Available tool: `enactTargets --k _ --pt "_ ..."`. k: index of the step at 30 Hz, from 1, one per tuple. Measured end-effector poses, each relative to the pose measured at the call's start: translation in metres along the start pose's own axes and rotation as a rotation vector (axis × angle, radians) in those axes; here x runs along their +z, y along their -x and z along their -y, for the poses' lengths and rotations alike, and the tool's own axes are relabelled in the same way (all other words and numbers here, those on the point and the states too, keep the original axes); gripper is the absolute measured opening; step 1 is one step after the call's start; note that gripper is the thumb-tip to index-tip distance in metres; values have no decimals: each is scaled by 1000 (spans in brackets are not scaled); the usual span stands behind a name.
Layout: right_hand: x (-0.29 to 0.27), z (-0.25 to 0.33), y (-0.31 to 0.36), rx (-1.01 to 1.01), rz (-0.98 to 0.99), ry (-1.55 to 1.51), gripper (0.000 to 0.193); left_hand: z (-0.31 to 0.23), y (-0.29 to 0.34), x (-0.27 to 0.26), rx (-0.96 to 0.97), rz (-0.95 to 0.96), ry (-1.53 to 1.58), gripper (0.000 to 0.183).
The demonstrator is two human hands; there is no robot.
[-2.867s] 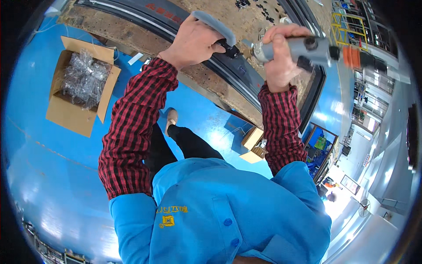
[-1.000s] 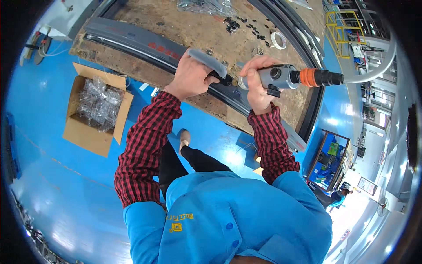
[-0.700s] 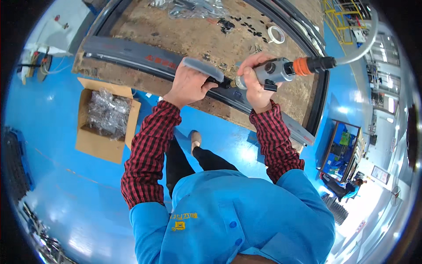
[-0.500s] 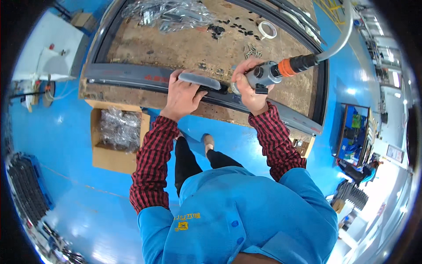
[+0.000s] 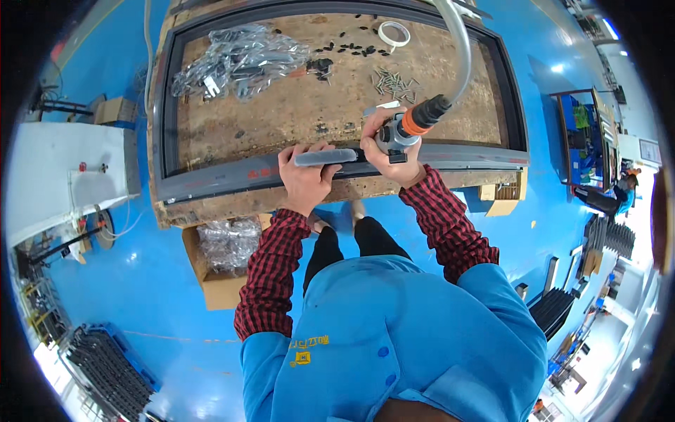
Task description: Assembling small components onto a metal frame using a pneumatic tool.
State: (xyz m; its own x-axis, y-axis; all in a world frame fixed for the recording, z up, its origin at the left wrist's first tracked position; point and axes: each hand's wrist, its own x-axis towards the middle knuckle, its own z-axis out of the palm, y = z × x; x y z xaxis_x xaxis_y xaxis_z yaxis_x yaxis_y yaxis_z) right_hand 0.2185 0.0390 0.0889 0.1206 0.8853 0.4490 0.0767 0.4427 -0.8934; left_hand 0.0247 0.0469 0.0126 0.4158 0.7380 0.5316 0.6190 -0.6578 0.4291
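A grey lever handle [image 5: 325, 158], like a window handle, lies along the near bar of a dark grey metal frame [image 5: 225, 178]. Wrapped over it, the fingers of my left hand [image 5: 307, 184] pin it against the bar. Just right of the handle, my right hand [image 5: 390, 163] grips a silver air screwdriver [image 5: 391, 141] with an orange ring and a black hose fitting. The tool's working end is hidden by my hand, so I cannot tell whether it touches a screw.
On the wooden bench [image 5: 281, 126] inside the frame are clear plastic bags [image 5: 239, 60], small black parts [image 5: 362, 50], loose screws [image 5: 395, 84] and a tape roll [image 5: 394, 34]. The tool's air hose [image 5: 460, 53] rises overhead. A cardboard box [image 5: 221, 288] stands below the near edge.
My view has turned, so the bench and frame appear shifted. The screwdriver's hose end now points more away from me, less to the right. Both hands keep their holds.
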Motion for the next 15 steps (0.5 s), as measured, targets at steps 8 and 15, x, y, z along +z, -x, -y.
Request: enactTargets --k 8,15 --pt "-13 2 -2 -39 176 49 26 -4 -9 -5 22 -26 -18 36" --pt "-14 9 -9 -60 137 -13 27 -5 -9 -6 0 24 -10 37"
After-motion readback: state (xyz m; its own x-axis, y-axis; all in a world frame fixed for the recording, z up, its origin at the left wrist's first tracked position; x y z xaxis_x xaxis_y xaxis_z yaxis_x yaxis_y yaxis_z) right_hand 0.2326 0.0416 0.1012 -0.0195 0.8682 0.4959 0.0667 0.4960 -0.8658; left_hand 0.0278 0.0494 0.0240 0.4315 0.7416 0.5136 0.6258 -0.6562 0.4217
